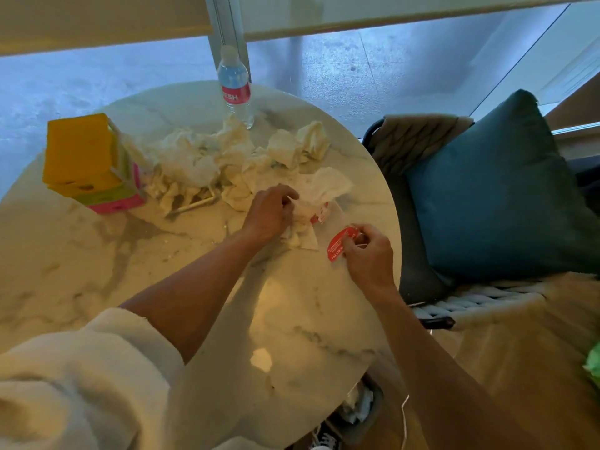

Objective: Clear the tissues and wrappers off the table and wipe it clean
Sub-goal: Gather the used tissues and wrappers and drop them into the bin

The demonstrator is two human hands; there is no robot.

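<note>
The round marble tabletop curves away on the right, and its rim there runs close beside a dark chair with a teal cushion propped on it, so there is little room between that edge and the seat. The near half of the marble, from the person's sleeve out to the middle, lies bare and gives open room, while the far half is crowded. A heap of crumpled white tissues spreads across the far middle, reaching from just beside a yellow and pink box at the left to near the right rim. A water bottle with a red label stands upright at the far edge, right behind the heap. The left hand has its fingers curled down around a bunched tissue and wrapper, white with some red print, which rests on the marble at the near side of the heap. The right hand, just beside it and close to the right rim, pinches a small red wrapper with white lettering between thumb and fingertips; the wrapper sits at or just above the surface, and I cannot tell which. Small crumbs and grey veining mark the marble around the hands. Below the near rim, part of a bin with pale scraps inside shows on the floor.
</note>
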